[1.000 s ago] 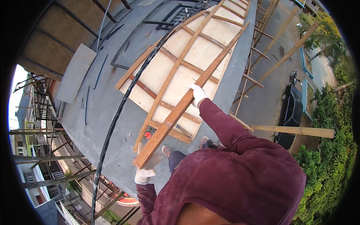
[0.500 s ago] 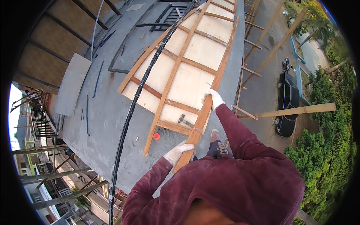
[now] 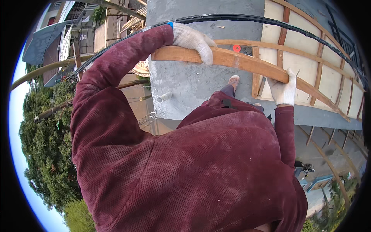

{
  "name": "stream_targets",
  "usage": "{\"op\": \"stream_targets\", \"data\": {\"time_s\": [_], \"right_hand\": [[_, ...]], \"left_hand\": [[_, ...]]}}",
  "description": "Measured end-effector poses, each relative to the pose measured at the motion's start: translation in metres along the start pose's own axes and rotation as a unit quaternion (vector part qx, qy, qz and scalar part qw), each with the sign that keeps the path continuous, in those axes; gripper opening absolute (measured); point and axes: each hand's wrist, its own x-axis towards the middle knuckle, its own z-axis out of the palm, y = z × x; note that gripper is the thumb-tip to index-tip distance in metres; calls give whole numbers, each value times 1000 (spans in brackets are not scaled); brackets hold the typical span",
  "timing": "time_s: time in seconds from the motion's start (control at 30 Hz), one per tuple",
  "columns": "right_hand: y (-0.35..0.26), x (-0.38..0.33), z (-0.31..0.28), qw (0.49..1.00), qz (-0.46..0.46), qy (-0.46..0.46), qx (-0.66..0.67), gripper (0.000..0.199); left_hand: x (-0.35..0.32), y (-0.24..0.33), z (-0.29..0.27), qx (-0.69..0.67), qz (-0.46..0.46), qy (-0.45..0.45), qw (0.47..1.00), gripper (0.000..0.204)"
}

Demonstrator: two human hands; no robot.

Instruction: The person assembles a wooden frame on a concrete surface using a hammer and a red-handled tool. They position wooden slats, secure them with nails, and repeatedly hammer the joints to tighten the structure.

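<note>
Both white-gloved hands grip a long, reddish-brown wooden plank (image 3: 247, 63) held level over a grey concrete slab (image 3: 185, 83). The left hand (image 3: 193, 40) wraps its fingers over the plank near its end; the right hand (image 3: 284, 89) clasps it farther along (beside the pale plywood formwork panel (image 3: 301, 62)). A black cable (image 3: 247, 18) runs just above.
</note>
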Motion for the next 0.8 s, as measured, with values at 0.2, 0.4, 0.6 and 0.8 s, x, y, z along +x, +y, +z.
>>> {"op": "stream_targets", "data": {"time_s": [0.2, 0.4, 0.6, 0.8], "right_hand": [[-33, -38, -70, 997, -47, 52, 7, 99], [-95, 23, -146, 983, -135, 87, 85, 95], [-99, 16, -175, 959, -183, 171, 130, 58], [-57, 27, -174, 963, -228, 109, 91, 24]], "left_hand": [[1, -2, 45, -6, 59, -30, 998, 81], [-23, 3, 107, -50, -20, -10, 999, 84], [-23, 22, 124, 8, 5, 8, 1000, 73], [-41, -20, 120, -16, -3, -30, 999, 73]]}}
